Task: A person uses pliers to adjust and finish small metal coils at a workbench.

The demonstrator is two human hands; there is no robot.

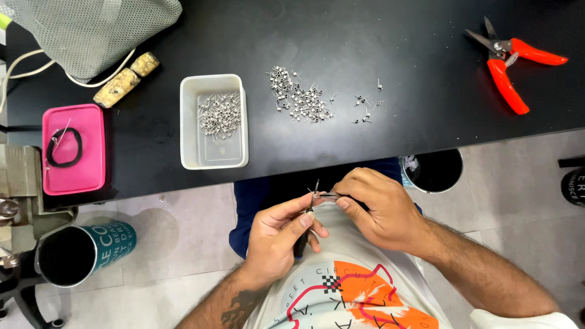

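Note:
Both hands are held over my lap, just below the edge of the black table [365, 36]. My left hand [277, 234] pinches a small metal wire piece [314, 190] between thumb and forefinger and also holds a dark-handled tool against the palm. My right hand [378, 207] grips small metal pliers [326, 196] whose tip meets the wire piece. On the table above lie a pile of small wire coils [298, 97], a few scattered ones [365, 106], and a white rectangular tray [213, 122] holding more coils.
Red-handled cutters [512, 64] lie at the table's far right. A pink lidded box [73, 146] with a black band sits at the left, near a grey mesh bag [91, 30]. A teal cup [82, 253] and a dark bin [436, 170] stand on the floor.

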